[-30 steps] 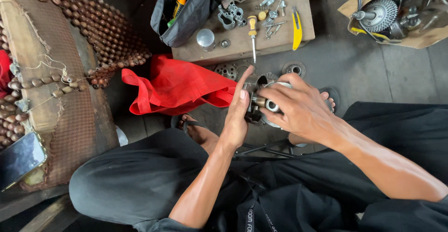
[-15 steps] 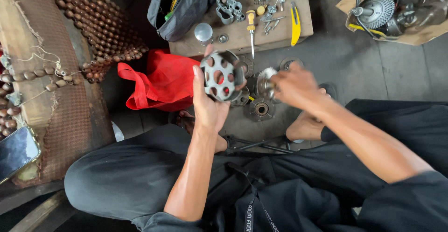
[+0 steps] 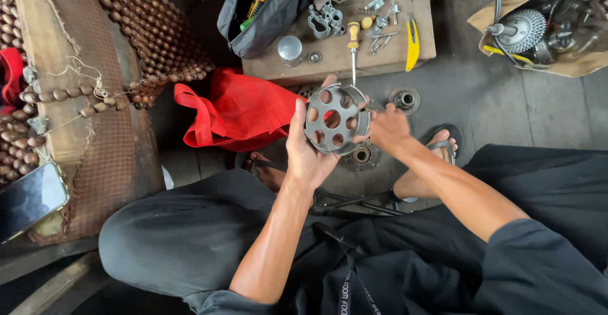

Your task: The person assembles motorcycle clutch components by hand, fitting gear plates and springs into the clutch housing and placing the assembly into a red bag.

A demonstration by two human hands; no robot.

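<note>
A dark open bag [image 3: 266, 17] sits at the left end of a low wooden board [image 3: 392, 62] and holds 1 yellow-and-orange can [image 3: 255, 1]; what else is inside is hidden. At upper right, a brown cardboard box [image 3: 570, 68] holds a toothed metal wheel [image 3: 527, 29] among tangled engine parts and cables.

On the board lie 1 screwdriver [image 3: 353, 52] with a yellow handle, 1 yellow utility knife [image 3: 413, 44], 1 silver cylinder [image 3: 290, 48], 1 small washer [image 3: 315, 56], and a scatter of small metal fittings too jumbled to count.

The left hand [image 3: 307, 153] grips a round metal drum [image 3: 334, 120] with round holes in its face, thumb along the left rim, held upright above the floor between the knees. The right hand [image 3: 387, 128] touches the drum's right edge; whether its fingers close on it cannot be told.

On the floor behind are 2 gear-like parts [image 3: 403, 100] [image 3: 361, 155], 1 red cloth [image 3: 244, 109], and 1 phone [image 3: 30, 200] at far left.
</note>
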